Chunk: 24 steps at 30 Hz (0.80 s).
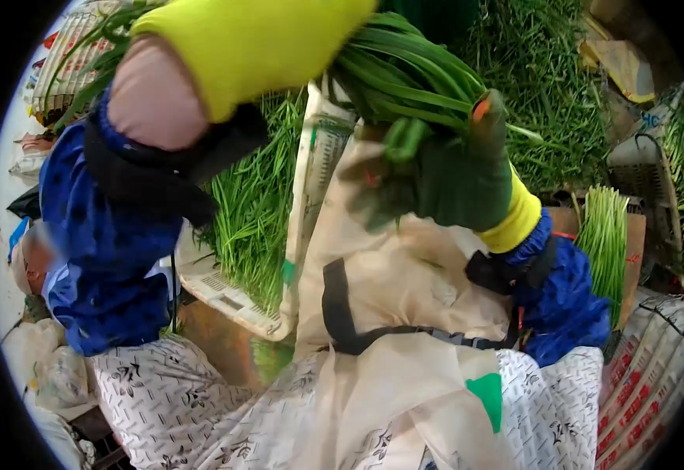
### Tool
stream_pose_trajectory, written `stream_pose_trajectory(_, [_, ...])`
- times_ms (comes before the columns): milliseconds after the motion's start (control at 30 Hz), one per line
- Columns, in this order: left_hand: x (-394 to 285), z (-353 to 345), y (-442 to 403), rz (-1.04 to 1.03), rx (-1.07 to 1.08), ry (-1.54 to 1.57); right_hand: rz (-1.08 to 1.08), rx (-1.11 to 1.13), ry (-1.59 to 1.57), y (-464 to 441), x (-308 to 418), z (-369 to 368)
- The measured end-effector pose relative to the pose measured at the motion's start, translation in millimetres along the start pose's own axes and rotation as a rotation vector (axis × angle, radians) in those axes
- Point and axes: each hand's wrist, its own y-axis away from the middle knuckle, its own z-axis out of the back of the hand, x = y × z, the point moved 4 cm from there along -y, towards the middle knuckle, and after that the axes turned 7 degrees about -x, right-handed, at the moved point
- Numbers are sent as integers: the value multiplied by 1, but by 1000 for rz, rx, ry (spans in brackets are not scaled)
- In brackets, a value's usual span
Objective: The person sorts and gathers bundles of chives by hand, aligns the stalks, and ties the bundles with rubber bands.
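A bunch of long, flat green chives (405, 66) lies across the upper middle of the head view. My right hand (463, 176), in a dark green glove with a yellow cuff, grips its lower side. Its thumb points up against the leaves, with orange showing at the tip. The fingers are smeared by motion, and a curled leaf (406, 139) loops in front of them. My left arm reaches up across the top, its yellow glove cuff (240, 55) nearest the bunch's left end. That hand's fingers are hidden, so I cannot tell what they hold.
A white plastic crate (299, 227) with loose greens (252, 204) stands left of my beige apron (389, 290). More greens (550, 94) are heaped at the upper right. Pale green stems (602, 243) stand upright at the right, above a ribbed white basket (655, 368).
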Motion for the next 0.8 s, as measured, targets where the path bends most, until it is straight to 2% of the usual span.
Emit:
stream_pose_trajectory(33, [-9,3,-2,-9,-94,-35,90,32,-98,-11,8,-1])
stream_pose_trajectory(100, [-40,10,-13,1,-39,-335,267,149,-346,-22,21,4])
stream_pose_trajectory(167, [-68,13,-21,24,19,-566,313,140,-683,-21,35,2])
stream_pose_trajectory(200, [-80,7,-21,76,42,-578,390,43,-497,-22,39,2])
stream_pose_trajectory(267, [-99,-1,-24,225,60,-447,412,-74,-608,-18,30,35])
stream_pose_trajectory(367, [-132,-20,-27,495,80,-108,354,-105,-438,-20,30,29])
stream_pose_trajectory(400, [-142,-26,-29,585,90,9,414,-182,-405,-15,35,28])
stream_pose_trajectory(433, [-150,-32,-28,635,54,143,343,-100,-408,-10,34,41])
stream_pose_trajectory(467, [-155,-38,-26,668,2,284,270,-19,-413,-3,33,58])
stream_pose_trajectory(567, [-149,-45,2,531,-270,925,374,-220,-222,16,49,72])
stream_pose_trajectory(667, [-116,-52,37,587,4,1502,338,-224,-67,40,70,69])
stream_pose_trajectory(733, [-100,-80,56,742,-339,1661,278,-254,96,59,82,76])
stream_pose_trajectory(767, [-96,-95,65,959,-246,2001,276,-374,364,72,88,74])
stream_pose_trajectory(800, [-90,-112,69,1045,-404,2311,173,-362,297,76,93,73])
